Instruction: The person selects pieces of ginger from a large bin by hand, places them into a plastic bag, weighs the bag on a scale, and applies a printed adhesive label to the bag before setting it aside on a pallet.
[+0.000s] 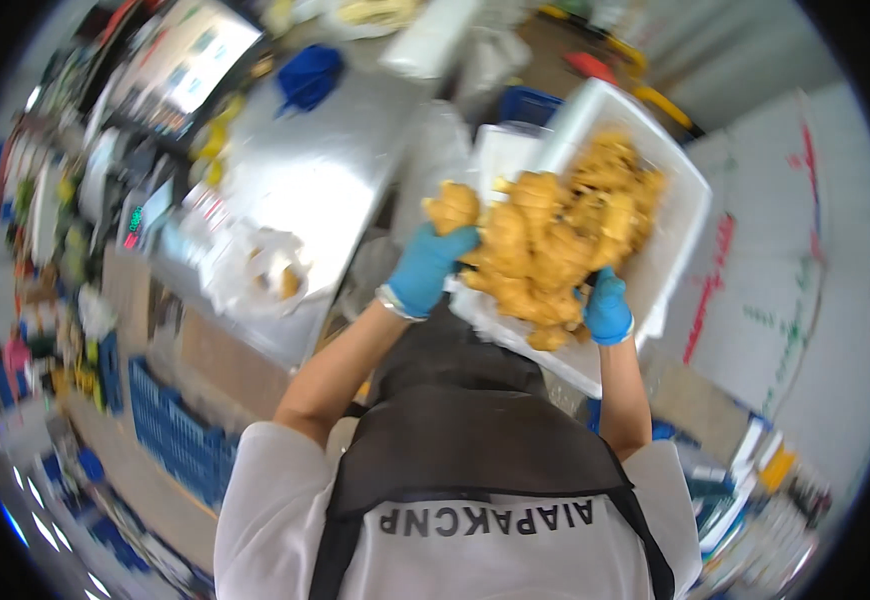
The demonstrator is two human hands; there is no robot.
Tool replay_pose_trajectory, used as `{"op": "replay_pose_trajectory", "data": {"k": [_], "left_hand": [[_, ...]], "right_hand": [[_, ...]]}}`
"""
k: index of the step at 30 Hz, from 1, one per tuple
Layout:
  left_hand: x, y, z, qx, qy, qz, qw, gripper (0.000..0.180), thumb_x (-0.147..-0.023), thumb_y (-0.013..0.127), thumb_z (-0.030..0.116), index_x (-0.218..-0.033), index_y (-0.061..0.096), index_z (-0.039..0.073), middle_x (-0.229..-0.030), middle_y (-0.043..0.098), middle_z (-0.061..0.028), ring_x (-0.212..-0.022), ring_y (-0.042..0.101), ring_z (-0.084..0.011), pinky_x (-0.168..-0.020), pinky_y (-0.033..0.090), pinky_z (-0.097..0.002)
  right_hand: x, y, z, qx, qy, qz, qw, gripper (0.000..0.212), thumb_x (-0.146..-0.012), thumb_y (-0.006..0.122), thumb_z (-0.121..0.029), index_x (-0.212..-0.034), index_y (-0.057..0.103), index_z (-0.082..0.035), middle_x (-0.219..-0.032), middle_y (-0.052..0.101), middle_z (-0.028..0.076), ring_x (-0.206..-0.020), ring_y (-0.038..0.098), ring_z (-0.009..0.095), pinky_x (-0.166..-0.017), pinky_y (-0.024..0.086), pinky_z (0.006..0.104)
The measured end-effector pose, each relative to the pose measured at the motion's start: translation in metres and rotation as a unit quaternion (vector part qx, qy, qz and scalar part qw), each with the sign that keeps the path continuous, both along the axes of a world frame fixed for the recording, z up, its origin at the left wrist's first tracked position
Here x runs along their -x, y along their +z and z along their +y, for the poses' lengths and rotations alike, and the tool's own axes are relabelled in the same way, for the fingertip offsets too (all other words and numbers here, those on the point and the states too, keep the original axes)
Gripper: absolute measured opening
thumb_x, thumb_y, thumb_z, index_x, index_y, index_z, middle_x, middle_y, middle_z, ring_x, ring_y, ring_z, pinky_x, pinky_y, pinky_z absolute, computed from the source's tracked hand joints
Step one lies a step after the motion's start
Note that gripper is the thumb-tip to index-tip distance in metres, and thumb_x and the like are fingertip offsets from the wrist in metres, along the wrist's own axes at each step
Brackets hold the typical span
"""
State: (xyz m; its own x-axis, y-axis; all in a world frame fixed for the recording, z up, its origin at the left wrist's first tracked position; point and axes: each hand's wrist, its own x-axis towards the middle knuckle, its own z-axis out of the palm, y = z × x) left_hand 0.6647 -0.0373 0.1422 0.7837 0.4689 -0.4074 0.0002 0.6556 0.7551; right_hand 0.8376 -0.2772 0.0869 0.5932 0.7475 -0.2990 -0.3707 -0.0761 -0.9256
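Both my hands wear blue gloves. My left hand (pixel 427 268) is closed on a large, knobbly ginger root (pixel 530 255), with a rounded lobe of ginger (pixel 452 207) standing up beyond its fingers. At the root's right side, my right hand (pixel 608 308) grips it, thumb up and the other fingers mostly hidden beneath. The root is held over the near left side of a white foam box (pixel 690 200). More ginger (pixel 620 190) lies heaped inside that box, behind the held root.
To the left is a metal table (pixel 325 160) with a plastic bag (pixel 265 270) and a blue bundle (pixel 310 78) on it. A lit screen (pixel 190 60) stands at its far left. Blue crates (pixel 175 410) sit lower left; a white panel (pixel 765 270) rises on the right.
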Motion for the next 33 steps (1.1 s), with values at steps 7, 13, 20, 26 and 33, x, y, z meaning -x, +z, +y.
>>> {"op": "replay_pose_trajectory", "data": {"k": [7, 13, 20, 26, 33], "left_hand": [[0.137, 0.048, 0.035, -0.088, 0.050, 0.083, 0.991, 0.046, -0.086, 0.068, 0.024, -0.122, 0.057, -0.003, -0.108, 0.064, -0.0040, -0.099, 0.060, -0.0131, -0.088, 0.048, -0.0282], [0.265, 0.010, 0.116, -0.599, 0.310, 0.470, 0.570, 0.078, -0.068, 0.084, 0.022, -0.135, 0.048, 0.008, -0.138, 0.043, -0.0149, -0.115, 0.051, -0.0283, -0.100, 0.041, -0.0387], [0.347, -0.112, 0.188, -0.444, 0.183, 0.464, 0.744, 0.023, -0.084, 0.069, 0.017, -0.106, 0.066, 0.010, -0.088, 0.064, -0.0045, -0.083, 0.059, -0.0152, -0.076, 0.046, -0.0298], [0.390, -0.070, 0.170, -0.027, 0.232, 0.112, 0.966, 0.022, -0.088, 0.065, 0.012, -0.109, 0.063, 0.003, -0.090, 0.060, 0.0000, -0.081, 0.056, -0.0102, -0.075, 0.046, -0.0214], [0.424, -0.120, 0.125, -0.182, 0.162, 0.386, 0.890, 0.019, -0.081, 0.063, 0.001, -0.100, 0.062, -0.002, -0.089, 0.064, -0.0072, -0.080, 0.059, -0.0112, -0.075, 0.049, -0.0256]], "right_hand": [[0.080, -0.010, 0.098, -0.057, 0.120, 0.312, 0.941, 0.061, -0.089, 0.067, -0.031, -0.140, 0.042, -0.006, -0.134, 0.054, 0.008, -0.119, 0.057, 0.022, -0.099, 0.049, 0.0383], [0.160, 0.022, 0.202, -0.096, 0.248, 0.116, 0.957, 0.053, -0.097, 0.051, -0.040, -0.134, 0.044, -0.002, -0.123, 0.058, 0.015, -0.103, 0.060, 0.031, -0.102, 0.044, 0.0436], [0.261, -0.013, 0.242, -0.044, 0.486, 0.351, 0.799, 0.048, -0.099, 0.048, -0.037, -0.132, 0.045, -0.002, -0.121, 0.058, 0.013, -0.105, 0.059, 0.027, -0.099, 0.046, 0.0392], [0.348, -0.038, 0.284, -0.088, 0.593, 0.292, 0.745, 0.043, -0.101, 0.045, -0.034, -0.130, 0.045, -0.003, -0.120, 0.058, 0.012, -0.106, 0.058, 0.024, -0.096, 0.047, 0.0354], [0.293, -0.062, 0.296, -0.049, 0.507, 0.442, 0.739, 0.049, -0.101, 0.046, -0.036, -0.138, 0.041, -0.005, -0.127, 0.057, 0.012, -0.115, 0.058, 0.022, -0.097, 0.049, 0.0349]]}}
